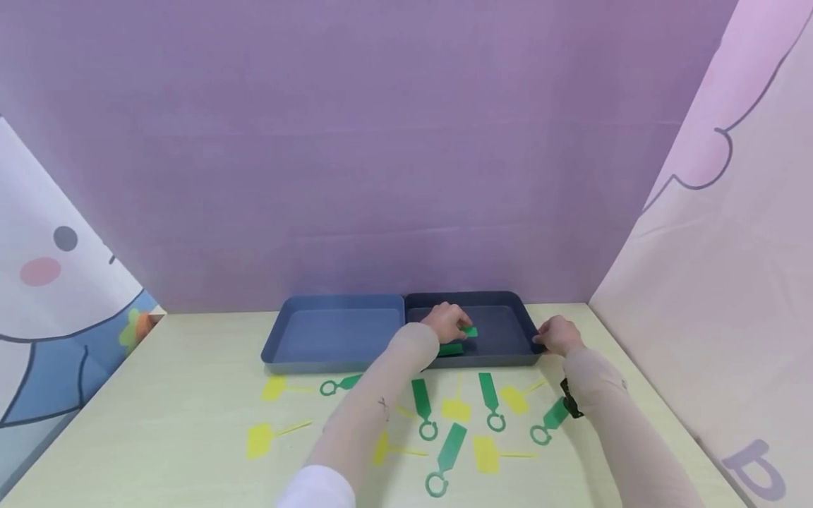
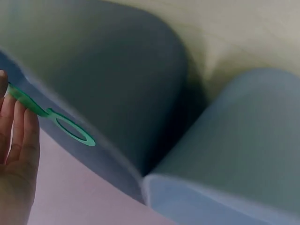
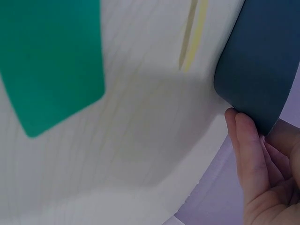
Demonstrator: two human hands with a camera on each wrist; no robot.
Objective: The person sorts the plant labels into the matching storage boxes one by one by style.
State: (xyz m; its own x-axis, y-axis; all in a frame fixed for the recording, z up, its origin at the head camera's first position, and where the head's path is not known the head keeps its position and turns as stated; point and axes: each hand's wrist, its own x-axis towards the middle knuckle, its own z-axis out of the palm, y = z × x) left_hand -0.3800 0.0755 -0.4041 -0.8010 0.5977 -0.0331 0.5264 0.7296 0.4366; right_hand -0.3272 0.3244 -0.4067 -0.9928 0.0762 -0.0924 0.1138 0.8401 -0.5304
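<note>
My left hand (image 1: 447, 322) is over the dark blue tray (image 1: 502, 360), fingers pinching a green ring tag (image 1: 471, 331). In the left wrist view, the tag's open loop (image 2: 72, 129) sticks out past the fingers toward the tray wall. Another green tag (image 1: 451, 349) lies inside the dark tray near its front wall, partly behind my left sleeve. At that tray's right side, my right hand (image 1: 559, 335) grips the wall near the front corner. The right wrist view has the fingers (image 3: 251, 150) on the wall's outer face and the thumb over the rim.
A lighter blue tray (image 1: 333, 367) stands directly left of the dark one. On the table in front lie several green ring tags (image 1: 452, 448) and several yellow flag-shaped tags with thin tails (image 1: 487, 454). A purple curtain (image 1: 406, 155) rises behind the trays.
</note>
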